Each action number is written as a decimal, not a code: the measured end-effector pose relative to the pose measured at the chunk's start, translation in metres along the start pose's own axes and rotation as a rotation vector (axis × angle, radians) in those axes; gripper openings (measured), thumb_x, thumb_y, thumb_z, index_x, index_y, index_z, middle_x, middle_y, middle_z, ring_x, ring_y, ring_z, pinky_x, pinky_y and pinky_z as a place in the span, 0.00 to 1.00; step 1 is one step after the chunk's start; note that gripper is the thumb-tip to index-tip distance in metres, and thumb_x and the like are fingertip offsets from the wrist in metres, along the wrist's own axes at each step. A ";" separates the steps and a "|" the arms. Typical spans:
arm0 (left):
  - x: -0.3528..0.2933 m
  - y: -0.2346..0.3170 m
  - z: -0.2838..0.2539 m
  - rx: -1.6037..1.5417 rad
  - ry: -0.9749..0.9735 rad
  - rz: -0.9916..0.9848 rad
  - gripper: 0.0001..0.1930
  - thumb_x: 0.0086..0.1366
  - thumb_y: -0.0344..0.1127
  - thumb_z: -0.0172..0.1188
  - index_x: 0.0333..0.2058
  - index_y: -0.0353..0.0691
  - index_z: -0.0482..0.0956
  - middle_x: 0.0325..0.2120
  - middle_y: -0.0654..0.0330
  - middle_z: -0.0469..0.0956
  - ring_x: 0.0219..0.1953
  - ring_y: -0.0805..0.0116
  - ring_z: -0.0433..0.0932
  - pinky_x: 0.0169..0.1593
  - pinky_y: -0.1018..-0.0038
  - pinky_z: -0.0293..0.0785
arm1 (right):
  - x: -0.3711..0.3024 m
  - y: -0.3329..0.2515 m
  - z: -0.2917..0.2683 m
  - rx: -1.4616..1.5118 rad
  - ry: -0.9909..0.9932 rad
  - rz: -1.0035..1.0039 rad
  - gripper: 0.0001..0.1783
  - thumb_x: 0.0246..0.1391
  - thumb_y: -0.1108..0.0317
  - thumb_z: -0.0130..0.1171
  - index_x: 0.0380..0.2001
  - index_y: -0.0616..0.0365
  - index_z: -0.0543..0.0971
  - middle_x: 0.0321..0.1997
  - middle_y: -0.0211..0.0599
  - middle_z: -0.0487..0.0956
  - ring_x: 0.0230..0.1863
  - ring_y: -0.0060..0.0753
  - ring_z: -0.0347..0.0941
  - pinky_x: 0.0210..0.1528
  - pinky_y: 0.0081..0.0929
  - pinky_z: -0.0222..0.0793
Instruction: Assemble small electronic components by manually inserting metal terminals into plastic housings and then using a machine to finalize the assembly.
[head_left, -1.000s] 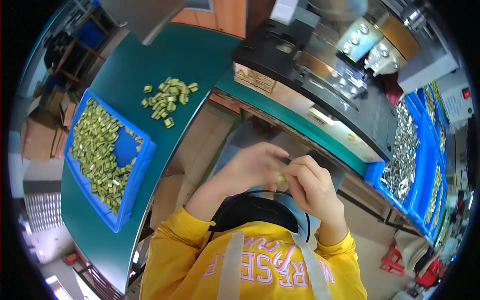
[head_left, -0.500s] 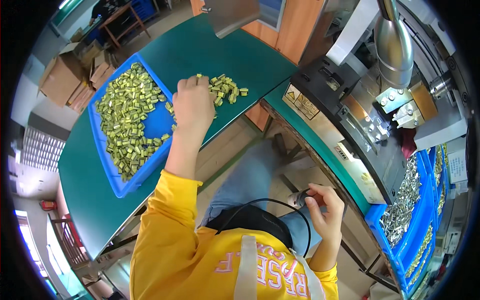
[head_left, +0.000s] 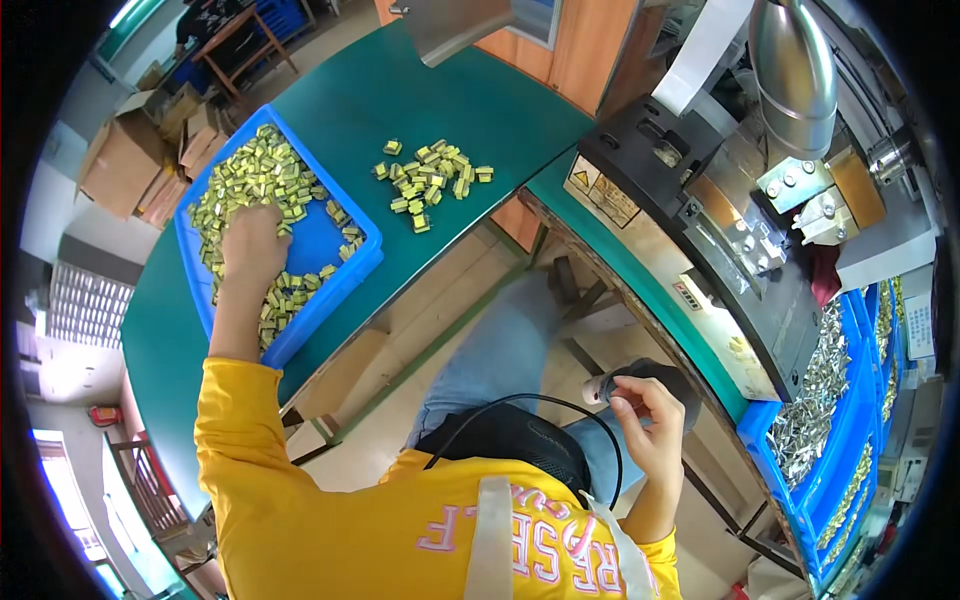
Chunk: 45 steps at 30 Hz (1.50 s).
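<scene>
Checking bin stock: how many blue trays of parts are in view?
2, possibly more hidden. One blue tray lies on the green table, with the left hand in its yellow-green parts. Another blue tray sits at right beside the machine.

Blue plastic tray, smooth, slightly glossy. Small yellow-green parts in it, shiny, metallic-looking. Green bench top matt, smooth. Steel cylinder at far right edge, brushed, glossy. Sleeve yellow cloth, matt. Cardboard boxes dull brown.

Green worktable, cardboard boxes, tan floor.
</scene>
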<state>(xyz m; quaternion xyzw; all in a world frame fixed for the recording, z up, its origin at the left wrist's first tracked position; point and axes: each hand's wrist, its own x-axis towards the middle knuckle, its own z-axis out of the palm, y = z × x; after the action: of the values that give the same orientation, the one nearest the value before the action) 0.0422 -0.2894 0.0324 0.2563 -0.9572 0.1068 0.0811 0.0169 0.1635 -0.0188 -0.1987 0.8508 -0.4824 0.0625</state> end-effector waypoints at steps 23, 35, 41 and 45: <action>-0.042 0.208 -0.048 -2.022 -0.412 0.226 0.15 0.62 0.30 0.49 0.47 0.31 0.66 0.36 0.56 0.72 0.39 0.67 0.74 0.44 0.78 0.71 | -0.010 -0.139 -0.067 1.933 -0.048 -0.754 0.14 0.47 0.60 0.50 0.19 0.55 0.61 0.13 0.30 0.62 0.09 0.22 0.58 0.10 0.26 0.55; -0.067 0.257 -0.026 -2.655 -1.472 -0.218 0.19 0.63 0.34 0.48 0.49 0.28 0.61 0.44 0.48 0.64 0.48 0.62 0.66 0.53 0.75 0.68 | -0.030 -0.143 -0.052 1.843 0.006 -0.701 0.18 0.46 0.54 0.51 0.18 0.56 0.62 0.12 0.31 0.61 0.09 0.24 0.58 0.12 0.28 0.57; -0.070 0.256 -0.015 -2.757 -1.677 -0.368 0.18 0.63 0.34 0.49 0.48 0.29 0.62 0.47 0.47 0.62 0.50 0.60 0.64 0.53 0.71 0.68 | -0.022 -0.136 -0.047 1.781 0.060 -0.733 0.18 0.47 0.52 0.50 0.18 0.56 0.63 0.12 0.31 0.61 0.09 0.24 0.58 0.14 0.30 0.57; -0.075 0.261 -0.020 -2.771 -1.683 -0.347 0.19 0.63 0.34 0.49 0.49 0.30 0.62 0.47 0.48 0.61 0.50 0.60 0.63 0.53 0.70 0.67 | -0.023 -0.132 -0.049 1.730 0.091 -0.759 0.19 0.47 0.51 0.48 0.18 0.56 0.63 0.12 0.31 0.61 0.09 0.25 0.57 0.15 0.31 0.58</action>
<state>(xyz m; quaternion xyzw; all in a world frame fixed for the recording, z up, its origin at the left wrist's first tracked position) -0.0242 -0.0287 -0.0060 -0.0727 0.0482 0.9591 0.2691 0.0601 0.1517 0.1169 -0.3279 0.0778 -0.9415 -0.0061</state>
